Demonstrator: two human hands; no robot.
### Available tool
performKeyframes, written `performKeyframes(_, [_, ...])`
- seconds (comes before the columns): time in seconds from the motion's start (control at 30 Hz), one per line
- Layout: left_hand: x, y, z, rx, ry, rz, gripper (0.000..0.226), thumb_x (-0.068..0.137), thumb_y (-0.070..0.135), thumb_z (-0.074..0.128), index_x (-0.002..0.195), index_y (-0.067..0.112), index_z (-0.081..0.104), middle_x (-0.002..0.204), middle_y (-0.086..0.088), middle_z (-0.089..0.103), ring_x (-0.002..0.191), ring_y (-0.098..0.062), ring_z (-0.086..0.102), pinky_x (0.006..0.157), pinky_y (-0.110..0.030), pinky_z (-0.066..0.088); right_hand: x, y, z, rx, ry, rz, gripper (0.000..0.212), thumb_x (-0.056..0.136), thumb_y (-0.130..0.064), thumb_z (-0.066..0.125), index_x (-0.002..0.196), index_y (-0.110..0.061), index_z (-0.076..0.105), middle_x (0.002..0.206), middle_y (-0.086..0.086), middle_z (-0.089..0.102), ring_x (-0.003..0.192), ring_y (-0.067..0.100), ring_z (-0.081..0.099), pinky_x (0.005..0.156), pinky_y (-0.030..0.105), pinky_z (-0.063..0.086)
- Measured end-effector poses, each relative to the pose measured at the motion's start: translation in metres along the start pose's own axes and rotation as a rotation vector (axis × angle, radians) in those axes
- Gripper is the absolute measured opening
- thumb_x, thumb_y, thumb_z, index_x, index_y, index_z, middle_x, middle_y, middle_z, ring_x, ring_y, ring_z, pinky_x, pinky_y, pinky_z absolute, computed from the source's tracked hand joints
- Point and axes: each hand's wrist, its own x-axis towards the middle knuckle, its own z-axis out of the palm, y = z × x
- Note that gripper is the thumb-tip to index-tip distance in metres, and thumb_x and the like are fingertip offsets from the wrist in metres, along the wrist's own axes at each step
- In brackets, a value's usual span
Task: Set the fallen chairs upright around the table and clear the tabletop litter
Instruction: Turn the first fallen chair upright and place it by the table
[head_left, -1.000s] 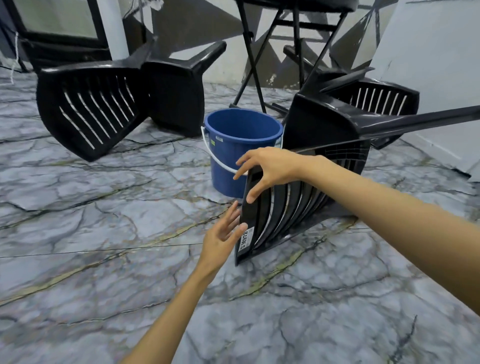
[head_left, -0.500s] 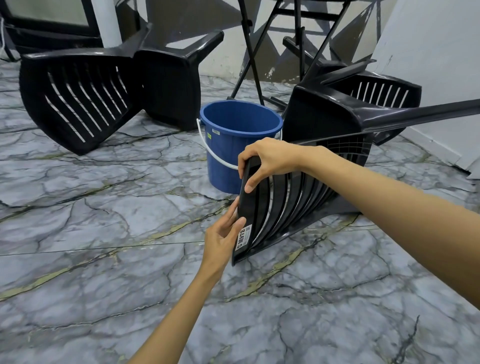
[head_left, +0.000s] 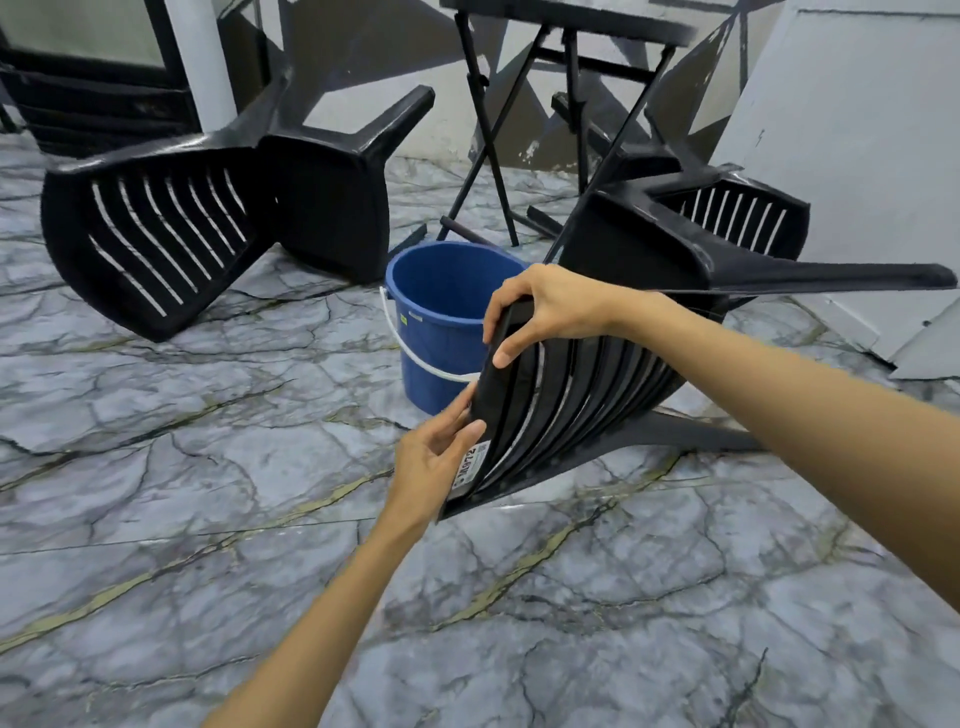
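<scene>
A black plastic chair (head_left: 582, 405) lies on its side on the marble floor, slatted back toward me, legs pointing right. My right hand (head_left: 545, 306) grips the upper edge of its backrest, thumb on the near face. My left hand (head_left: 441, 452) holds the lower edge beside a white sticker. A second fallen black chair (head_left: 171, 234) lies at the left. A third black chair (head_left: 737, 208) lies behind the one I hold. The black folding table (head_left: 566, 31) stands at the back; its top surface is hidden.
A blue bucket (head_left: 441, 312) with a white handle stands just behind the held backrest, close to the table legs. A pale slanted board (head_left: 857, 130) leans at the right. A dark door frame (head_left: 93, 78) is at the back left. Marble floor (head_left: 208, 493) stretches toward me.
My left hand went from hovering near the backrest to holding its lower edge. My right hand tightened on the upper edge. The view moved slightly closer and the backrest looks a little raised.
</scene>
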Motion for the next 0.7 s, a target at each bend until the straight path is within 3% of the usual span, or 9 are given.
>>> performKeyframes(0.07, [0.015,0.053,0.006,0.019,-0.04,0.023,0.045,0.088,0.005,0.057,0.129,0.02,0.049,0.118,0.015,0.056,0.094,0.021,0.057,0.074,0.0,0.044,-0.009,-0.011,-0.047,0.051,0.036,0.017,0.025,0.068,-0.027,0.081,0.089,-0.015,0.072,0.094,0.0,0.07,0.091,0.011,0.062,0.089,0.031,0.046])
performKeyframes(0.17, [0.042,0.137,0.016,0.067,-0.075,0.045,0.044,0.088,0.005,0.058,0.13,0.013,0.051,0.119,0.01,0.055,0.088,0.024,0.057,0.072,0.001,0.043,-0.024,-0.028,-0.124,0.144,0.088,0.05,0.026,0.068,-0.025,0.081,0.09,-0.013,0.072,0.088,-0.001,0.069,0.08,0.003,0.061,0.082,0.023,0.046])
performKeyframes(0.27, [0.072,0.22,0.029,0.161,-0.114,0.072,0.04,0.086,0.014,0.062,0.125,0.021,0.057,0.118,0.008,0.062,0.097,0.018,0.057,0.082,-0.002,0.044,-0.042,-0.04,-0.203,0.264,0.157,0.08,0.024,0.07,-0.019,0.081,0.09,-0.01,0.072,0.087,0.005,0.071,0.079,0.007,0.064,0.079,0.019,0.049])
performKeyframes(0.4, [0.113,0.311,0.055,0.275,-0.251,0.033,0.038,0.082,0.026,0.066,0.118,0.037,0.06,0.12,0.001,0.066,0.112,0.0,0.059,0.098,-0.018,0.046,-0.074,-0.038,-0.291,0.378,0.226,0.158,0.022,0.07,-0.014,0.08,0.091,-0.011,0.072,0.079,-0.007,0.068,0.074,0.0,0.063,0.074,0.009,0.046])
performKeyframes(0.53, [0.137,0.362,0.088,0.263,-0.457,-0.086,0.038,0.075,0.032,0.07,0.113,0.036,0.064,0.121,0.001,0.066,0.111,-0.003,0.061,0.102,-0.028,0.047,-0.119,-0.012,-0.356,0.44,0.228,0.263,0.019,0.07,-0.014,0.079,0.088,-0.018,0.071,0.082,-0.004,0.067,0.075,-0.003,0.063,0.074,0.009,0.046])
performKeyframes(0.7, [0.151,0.392,0.146,0.238,-0.48,-0.147,0.042,0.075,0.016,0.073,0.115,0.026,0.065,0.119,0.004,0.067,0.112,-0.004,0.061,0.098,-0.022,0.048,-0.161,0.033,-0.42,0.506,0.176,0.358,0.02,0.073,-0.02,0.078,0.091,-0.02,0.071,0.088,-0.008,0.066,0.083,0.0,0.062,0.075,0.011,0.045])
